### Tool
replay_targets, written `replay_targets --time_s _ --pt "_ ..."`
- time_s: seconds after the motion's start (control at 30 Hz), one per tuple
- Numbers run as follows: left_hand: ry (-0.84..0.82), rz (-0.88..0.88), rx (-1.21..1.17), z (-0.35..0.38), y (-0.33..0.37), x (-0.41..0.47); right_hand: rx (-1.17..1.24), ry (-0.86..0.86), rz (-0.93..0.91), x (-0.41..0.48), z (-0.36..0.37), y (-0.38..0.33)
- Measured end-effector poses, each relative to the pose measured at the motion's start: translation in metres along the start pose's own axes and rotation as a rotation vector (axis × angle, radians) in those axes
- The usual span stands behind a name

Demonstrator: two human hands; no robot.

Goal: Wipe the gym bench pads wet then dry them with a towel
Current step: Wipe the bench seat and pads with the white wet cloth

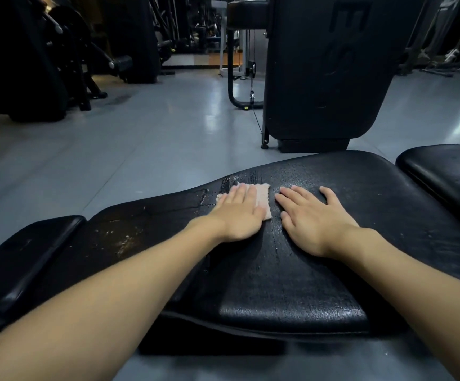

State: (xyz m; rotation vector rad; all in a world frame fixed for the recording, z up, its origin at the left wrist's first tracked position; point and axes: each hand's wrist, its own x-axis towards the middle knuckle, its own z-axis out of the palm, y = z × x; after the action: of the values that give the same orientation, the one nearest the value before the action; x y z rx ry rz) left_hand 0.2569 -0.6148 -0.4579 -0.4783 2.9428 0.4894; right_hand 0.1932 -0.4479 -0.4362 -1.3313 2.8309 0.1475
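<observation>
1. At the far left, a small black pad [28,251] lay at the end of the bench, butting against the main pad.
2. The main pad [292,284], long, black and cracked, ran across the middle. Whitish flecks and a wet sheen marked its left part.
3. The left hand [239,215] lay palm down on a small pink cloth [261,195]. Its grip was wide, with fingers straight and close together, pressing and curled round nothing. The cloth lay flat on the main pad under the fingers, its far and right edges showing past the hand.
4. Just right of the cloth, across a narrow strip of bare pad, the right hand [314,221] rested flat on the main pad. Its grip was wide too, fingers spread and thumb out to the right, holding nothing.
5. Behind the bench, a tall black machine [327,64] stood on the grey floor [421,105].
6. At the far right, a second black pad [449,174] sat apart from the main pad across a gap.
</observation>
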Motion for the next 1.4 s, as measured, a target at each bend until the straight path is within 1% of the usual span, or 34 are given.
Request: replay_targets --time_s 0.2,0.33,0.4,0.5,0.63,0.7,0.97,1.17,1.27,1.4 --pt "0.039 0.091 0.048 0.029 0.007 -0.115 -0.006 -0.011 0.009 -0.003 -0.003 -0.004" --pt "0.036 0.123 0.125 0.042 0.005 -0.172 -0.122 0.015 -0.011 -0.002 -0.011 -0.01" --pt "0.048 0.129 0.166 0.045 0.004 -0.185 -0.06 0.036 -0.04 0.002 -0.016 -0.018" --pt "0.066 0.124 0.153 0.046 0.006 -0.187 0.031 0.021 -0.091 0.008 -0.017 -0.034" --pt "0.078 0.113 0.141 0.046 -0.001 -0.17 0.046 -0.039 -0.096 0.009 -0.002 -0.041" --pt "0.058 0.085 0.13 0.042 -0.01 -0.149 0.035 -0.039 -0.089 0.007 0.001 -0.042" --pt "-0.013 -0.06 0.014 0.002 -0.04 -0.021 -0.013 -0.025 -0.092 0.008 0.008 -0.041" --pt "0.001 -0.134 0.005 -0.014 -0.052 0.055 -0.025 -0.013 -0.087 0.01 0.01 -0.041" --pt "-0.007 -0.169 -0.002 -0.017 -0.053 0.067 -0.024 -0.015 -0.086 0.01 0.009 -0.042" --pt "0.022 -0.134 -0.003 -0.014 -0.048 0.044 -0.023 -0.005 -0.082 0.011 0.009 -0.042"
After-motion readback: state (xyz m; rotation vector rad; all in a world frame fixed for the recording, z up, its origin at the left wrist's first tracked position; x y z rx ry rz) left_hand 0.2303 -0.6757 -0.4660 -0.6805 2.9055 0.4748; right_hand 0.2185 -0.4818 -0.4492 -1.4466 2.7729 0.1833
